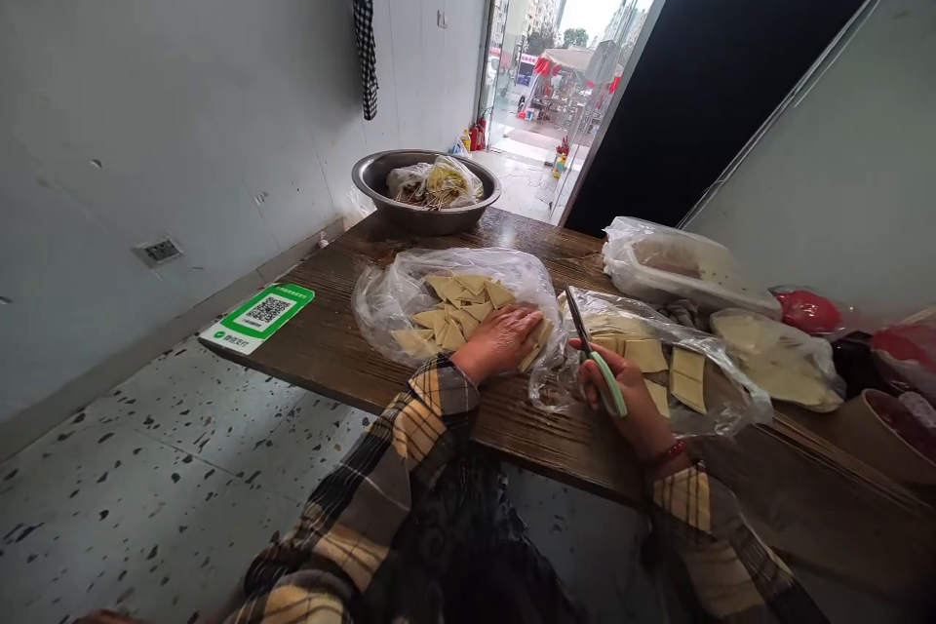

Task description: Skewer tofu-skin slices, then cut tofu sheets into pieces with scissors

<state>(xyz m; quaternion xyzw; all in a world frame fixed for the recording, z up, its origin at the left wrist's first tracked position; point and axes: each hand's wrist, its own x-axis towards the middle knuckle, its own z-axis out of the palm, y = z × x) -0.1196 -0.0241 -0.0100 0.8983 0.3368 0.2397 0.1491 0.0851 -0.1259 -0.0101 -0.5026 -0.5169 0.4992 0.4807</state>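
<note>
My left hand (503, 341) lies palm down with its fingers stretched out over the right side of a heap of pale yellow triangular pieces (454, 310), which look like cut tofu sheets. Under the heap spreads a clear plastic bag (387, 297). My right hand (621, 388) grips scissors (606, 380) by their pale green handles, blades pointing up and away. Close beyond that hand, a second clear bag (721, 400) contains uncut square sheets (687, 378) of the same pale stuff. Whatever is beneath my left palm is hidden.
At the table's far end stands a metal basin (372, 183) with bagged skewers. A green QR-code card (259, 317) lies at the left corner. Along the right are a bagged white tray (673, 258), another filled bag (782, 361), a red bundle (808, 310) and a paper tub (896, 429).
</note>
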